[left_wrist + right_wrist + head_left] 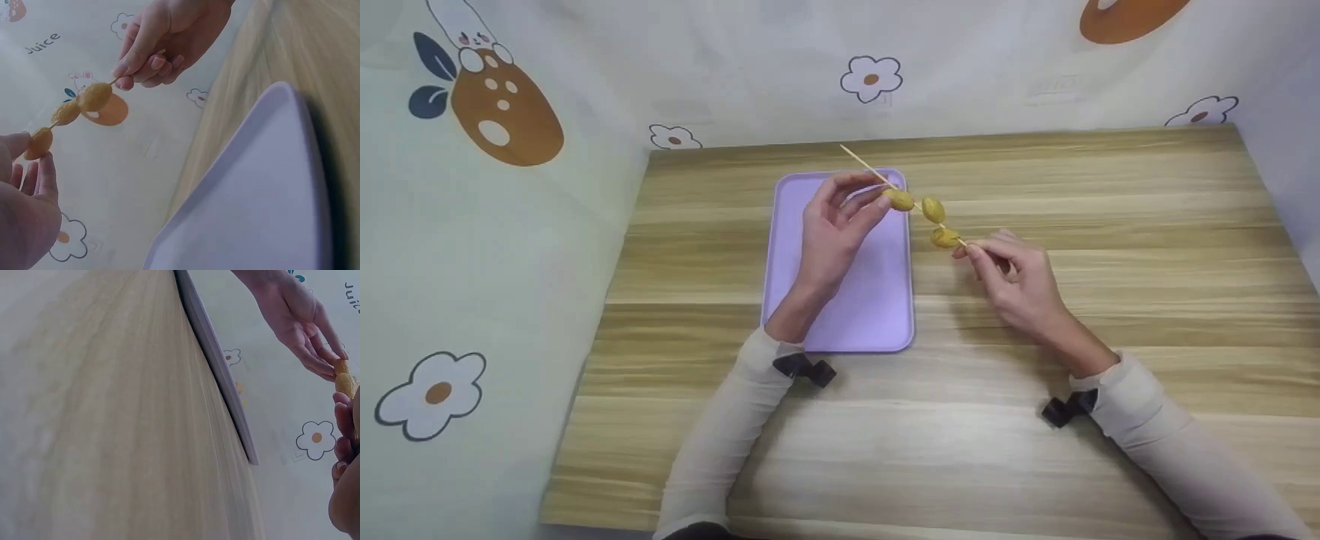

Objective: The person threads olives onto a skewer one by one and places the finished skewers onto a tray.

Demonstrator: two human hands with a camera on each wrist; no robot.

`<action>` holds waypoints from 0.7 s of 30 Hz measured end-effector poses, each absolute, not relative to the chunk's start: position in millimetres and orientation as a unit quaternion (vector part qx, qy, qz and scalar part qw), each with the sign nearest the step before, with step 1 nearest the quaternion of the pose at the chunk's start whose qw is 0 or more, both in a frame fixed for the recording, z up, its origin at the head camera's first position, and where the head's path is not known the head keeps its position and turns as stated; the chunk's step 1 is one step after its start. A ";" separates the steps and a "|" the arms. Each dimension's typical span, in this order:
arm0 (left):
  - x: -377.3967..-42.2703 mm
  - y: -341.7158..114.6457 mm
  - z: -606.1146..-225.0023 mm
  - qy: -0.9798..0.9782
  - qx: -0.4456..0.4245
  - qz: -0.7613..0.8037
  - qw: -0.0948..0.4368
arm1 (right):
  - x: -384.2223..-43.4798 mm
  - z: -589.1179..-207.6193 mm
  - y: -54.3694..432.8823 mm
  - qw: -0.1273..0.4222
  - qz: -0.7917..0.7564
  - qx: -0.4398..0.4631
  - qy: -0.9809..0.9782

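Note:
Between the two hands, a thin wooden skewer slants over the right side of a purple tray. Three small yellow-brown oval pieces with wrinkled skin, fruit-like in look, are threaded on it. My left hand pinches the outermost piece between thumb and fingers, and the skewer's bare end sticks out beyond it. In the head view the middle piece sits at an angle to its neighbours. Close to the third piece, my right hand pinches the skewer's other end with thumb and fingertips.
The tray lies flat on a wood-grain table, left of its middle. A pale wall covering with flower and fruit prints rises behind the table and along its left side. Both sleeved wrists carry small black cameras.

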State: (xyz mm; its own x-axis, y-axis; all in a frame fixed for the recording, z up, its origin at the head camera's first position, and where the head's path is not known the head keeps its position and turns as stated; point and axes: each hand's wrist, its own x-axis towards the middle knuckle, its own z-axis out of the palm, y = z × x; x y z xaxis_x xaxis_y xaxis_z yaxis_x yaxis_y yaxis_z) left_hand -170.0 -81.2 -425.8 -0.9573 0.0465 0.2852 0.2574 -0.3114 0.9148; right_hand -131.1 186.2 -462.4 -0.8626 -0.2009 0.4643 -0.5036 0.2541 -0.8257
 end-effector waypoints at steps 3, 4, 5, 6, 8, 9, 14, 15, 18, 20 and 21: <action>-178.9 -98.6 -420.4 -0.595 -0.114 -0.790 0.094 | -131.6 -462.4 187.3 0.132 0.569 0.222 -0.781; -182.2 -104.9 -419.0 -0.606 -0.102 -0.782 0.105 | -131.9 -462.8 188.1 0.132 0.568 0.221 -0.782; -185.7 -111.6 -418.7 -0.623 -0.088 -0.769 0.114 | -132.1 -463.3 188.9 0.130 0.568 0.219 -0.783; -189.0 -118.0 -418.4 -0.647 -0.071 -0.750 0.121 | -132.4 -463.9 189.7 0.129 0.568 0.217 -0.783; -193.9 -133.1 -420.1 -0.705 -0.034 -0.698 0.122 | -132.6 -465.2 188.4 0.125 0.571 0.216 -0.782; -196.5 -139.2 -421.8 -0.736 -0.021 -0.666 0.117 | -132.6 -465.9 188.2 0.125 0.571 0.216 -0.782; -207.9 -157.2 -436.5 -0.855 -0.022 -0.515 0.058 | -132.2 -467.6 188.3 0.123 0.574 0.217 -0.780; -209.3 -158.7 -439.5 -0.869 -0.035 -0.491 0.050 | -132.3 -467.8 188.2 0.122 0.574 0.217 -0.781; -212.3 -161.1 -448.3 -0.903 -0.087 -0.419 0.034 | -132.7 -467.5 187.8 0.116 0.574 0.216 -0.781; -212.6 -162.4 -453.0 -0.918 -0.120 -0.377 0.027 | -133.0 -467.3 187.4 0.115 0.575 0.215 -0.781; -211.9 -163.1 -454.7 -0.924 -0.131 -0.359 0.023 | -133.4 -467.2 187.3 0.115 0.574 0.215 -0.782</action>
State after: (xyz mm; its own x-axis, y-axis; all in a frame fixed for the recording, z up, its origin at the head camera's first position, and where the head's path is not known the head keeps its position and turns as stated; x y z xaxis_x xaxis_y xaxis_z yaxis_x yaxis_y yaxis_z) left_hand -211.9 -163.1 -454.7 -0.9648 0.2246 0.1366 0.2578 0.7076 0.6579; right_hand -133.4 187.3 -467.2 -0.8816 -0.2040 0.4256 -0.4671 0.2481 -0.8487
